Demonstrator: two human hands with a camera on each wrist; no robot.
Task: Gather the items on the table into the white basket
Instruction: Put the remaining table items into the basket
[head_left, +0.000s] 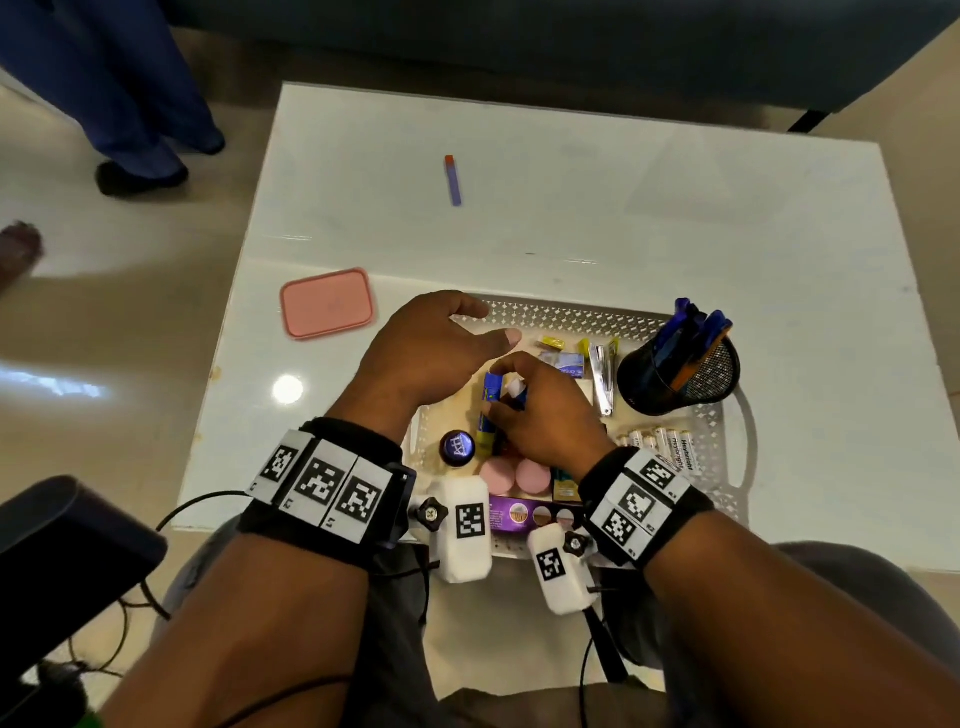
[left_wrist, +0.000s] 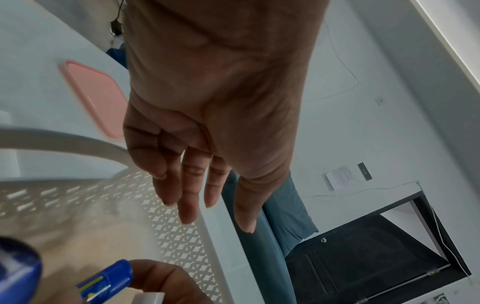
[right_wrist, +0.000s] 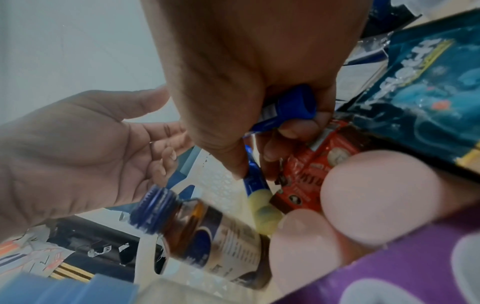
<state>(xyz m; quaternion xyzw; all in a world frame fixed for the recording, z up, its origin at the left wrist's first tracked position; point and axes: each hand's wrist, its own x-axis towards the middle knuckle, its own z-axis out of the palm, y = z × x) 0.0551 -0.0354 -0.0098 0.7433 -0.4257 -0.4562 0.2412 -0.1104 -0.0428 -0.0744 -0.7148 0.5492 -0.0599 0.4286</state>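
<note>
The white basket (head_left: 561, 312) sits at the near edge of the white table (head_left: 571, 182) and holds many items. My right hand (head_left: 506, 395) is inside it, fingers curled round a small blue-capped tube (right_wrist: 291, 107), its thumb against a blue and yellow glue stick (head_left: 487, 421) lying in the basket. Over the basket's far left corner hovers my left hand (head_left: 441, 338), fingers relaxed and holding nothing. On the table outside the basket lie a pink lid (head_left: 327, 303) at the left and a purple marker with an orange cap (head_left: 453, 180) farther back.
Inside the basket are a black mesh pen cup (head_left: 680, 369), batteries (head_left: 665, 447), nail clippers (head_left: 602, 379), a brown bottle with a blue cap (head_left: 458, 447), two pink round tubs (head_left: 514, 475) and a purple box (head_left: 524, 514). A person's legs (head_left: 130, 104) stand at the far left.
</note>
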